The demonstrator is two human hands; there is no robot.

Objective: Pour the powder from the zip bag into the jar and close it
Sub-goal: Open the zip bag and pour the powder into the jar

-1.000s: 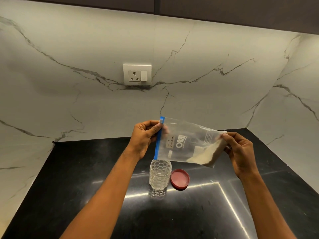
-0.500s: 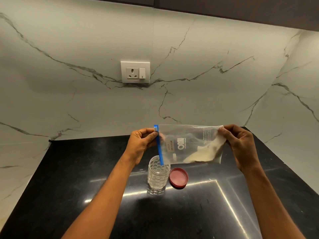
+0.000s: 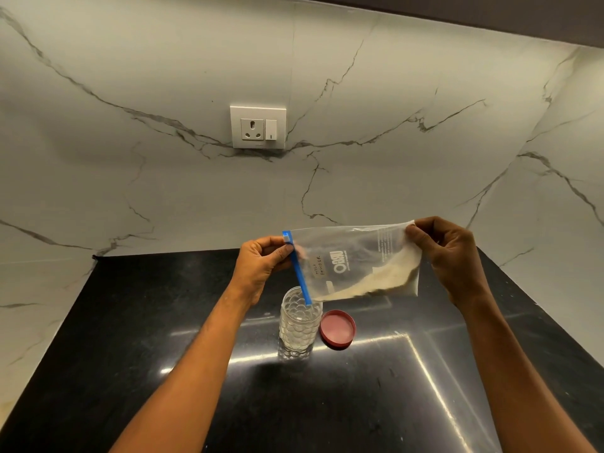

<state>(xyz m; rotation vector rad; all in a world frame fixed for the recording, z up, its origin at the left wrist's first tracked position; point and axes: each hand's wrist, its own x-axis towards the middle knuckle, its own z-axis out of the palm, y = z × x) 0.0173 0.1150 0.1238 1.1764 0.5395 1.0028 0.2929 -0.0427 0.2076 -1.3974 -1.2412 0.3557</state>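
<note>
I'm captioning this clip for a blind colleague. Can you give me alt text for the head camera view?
Two bare hands hold a clear zip bag sideways above an open glass jar on a black counter: the left hand pinches the blue zipper end, the right hand grips the bottom corner. Pale powder lies along the bag's lower edge. A red lid rests beside the jar.

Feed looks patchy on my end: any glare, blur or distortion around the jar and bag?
Head view: bright streaks of glare cross the black counter beside the jar and lid; wide-angle bending curves the wall edges; the bag and its label stay sharp; both hands are evenly lit.
</note>
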